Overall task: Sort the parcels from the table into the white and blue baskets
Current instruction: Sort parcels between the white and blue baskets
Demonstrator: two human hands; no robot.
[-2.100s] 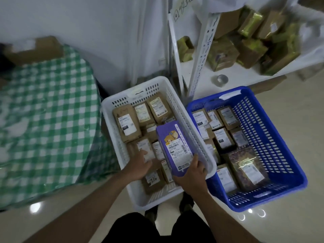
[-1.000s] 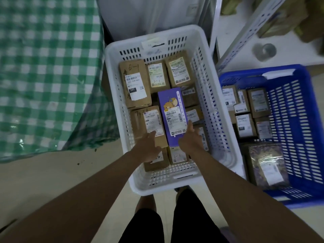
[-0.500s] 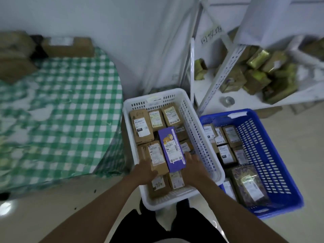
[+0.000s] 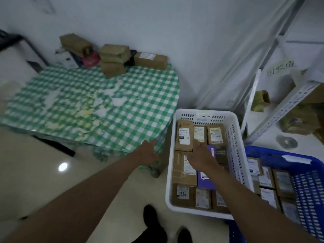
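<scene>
Both hands (image 4: 201, 155) now off purple parcel (image 4: 206, 181)

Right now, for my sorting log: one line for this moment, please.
left hand: open, near table edge | right hand: open over purple parcel | white basket: parcels inside

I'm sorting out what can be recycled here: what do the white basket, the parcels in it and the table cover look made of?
White basket: looks like moulded plastic, with slotted walls and a smooth rim.
Brown parcels: apparently matte corrugated cardboard with paper labels stuck on.
Purple parcel: seems printed card with a smoother face; too blurred to be sure.
Checked cover: probably glossy vinyl or oilcloth, since it shows sheen and worn white patches.
</scene>
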